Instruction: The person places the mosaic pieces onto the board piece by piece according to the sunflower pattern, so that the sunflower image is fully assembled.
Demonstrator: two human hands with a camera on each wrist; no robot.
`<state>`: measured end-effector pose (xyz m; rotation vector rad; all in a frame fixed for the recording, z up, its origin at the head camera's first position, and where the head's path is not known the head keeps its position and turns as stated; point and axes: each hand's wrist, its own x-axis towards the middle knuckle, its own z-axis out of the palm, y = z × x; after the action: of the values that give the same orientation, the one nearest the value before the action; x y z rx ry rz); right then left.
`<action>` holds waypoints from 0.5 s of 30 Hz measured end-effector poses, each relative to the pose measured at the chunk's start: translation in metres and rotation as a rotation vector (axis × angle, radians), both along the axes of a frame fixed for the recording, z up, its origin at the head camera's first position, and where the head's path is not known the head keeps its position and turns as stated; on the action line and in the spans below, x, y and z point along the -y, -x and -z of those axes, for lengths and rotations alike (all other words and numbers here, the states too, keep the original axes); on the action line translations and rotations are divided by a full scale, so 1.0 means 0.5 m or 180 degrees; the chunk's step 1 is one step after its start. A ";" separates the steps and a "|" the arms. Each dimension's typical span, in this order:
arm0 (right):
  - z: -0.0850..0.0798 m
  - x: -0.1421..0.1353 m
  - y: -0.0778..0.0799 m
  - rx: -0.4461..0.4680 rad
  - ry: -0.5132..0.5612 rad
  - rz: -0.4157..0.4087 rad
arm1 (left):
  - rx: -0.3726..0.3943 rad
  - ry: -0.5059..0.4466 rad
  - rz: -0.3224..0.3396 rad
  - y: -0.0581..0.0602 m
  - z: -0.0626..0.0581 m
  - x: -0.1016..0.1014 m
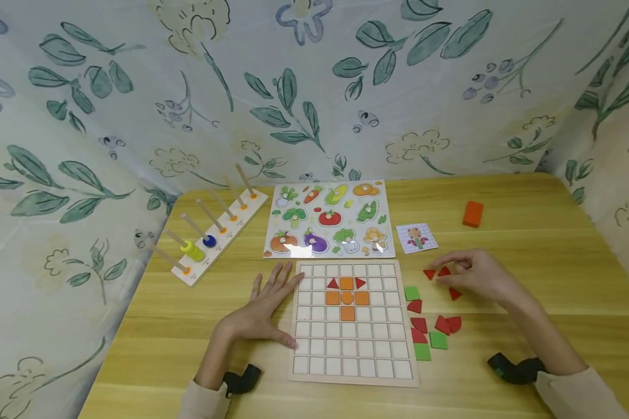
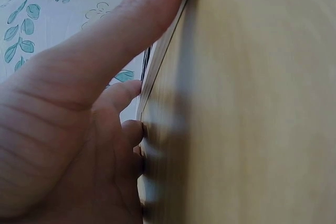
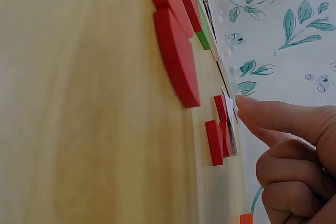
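A wooden grid board (image 1: 325, 365) lies in the middle of the table, with orange squares (image 1: 347, 313), an orange circle (image 1: 347, 297) and two red triangles (image 1: 360, 283) in its upper cells. My left hand (image 1: 257, 313) rests beside it, fingers spread, index fingertip and thumb (image 2: 142, 19) at its left edge. To the right of the board, my right hand (image 1: 477, 276) hovers over loose red triangles (image 1: 455, 294). Its thumb and index finger stretch apart around a red triangle (image 1: 444, 272), while the other fingers curl in; nothing shows held.
Green squares (image 1: 438, 340) and red rounded pieces (image 1: 419, 325) lie along the board's right side. Behind are a pattern card (image 1: 417, 238), an orange block (image 1: 473, 214) and a vegetable puzzle (image 1: 329, 233). A peg stand (image 1: 225, 235) with yellow and blue rings stands back left.
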<state>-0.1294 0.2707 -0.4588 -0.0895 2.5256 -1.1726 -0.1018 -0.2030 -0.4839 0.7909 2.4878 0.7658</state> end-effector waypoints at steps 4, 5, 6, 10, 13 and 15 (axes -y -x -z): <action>0.008 0.006 0.006 0.0029 -0.0128 -0.0012 | 0.0015 0.0014 -0.0013 -0.002 0.002 0.003; 0.010 0.009 0.007 0.0031 -0.0160 -0.0012 | 0.0014 0.0006 -0.0013 -0.002 0.002 0.004; 0.013 0.012 0.008 0.0022 -0.0182 -0.0021 | 0.0007 0.0002 -0.0009 -0.002 0.002 0.004; 0.020 0.022 0.010 0.0024 -0.0192 0.0008 | -0.0008 -0.0011 0.0000 -0.003 0.004 0.004; 0.022 0.025 0.009 0.0051 -0.0158 0.0029 | -0.0017 -0.0017 0.0006 -0.002 0.006 0.004; 0.023 0.027 0.008 0.0068 -0.0138 0.0041 | -0.0022 -0.0018 0.0012 -0.002 0.006 0.004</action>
<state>-0.1333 0.2574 -0.4704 -0.0497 2.5351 -1.1169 -0.1008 -0.2051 -0.4871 0.8014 2.4904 0.7705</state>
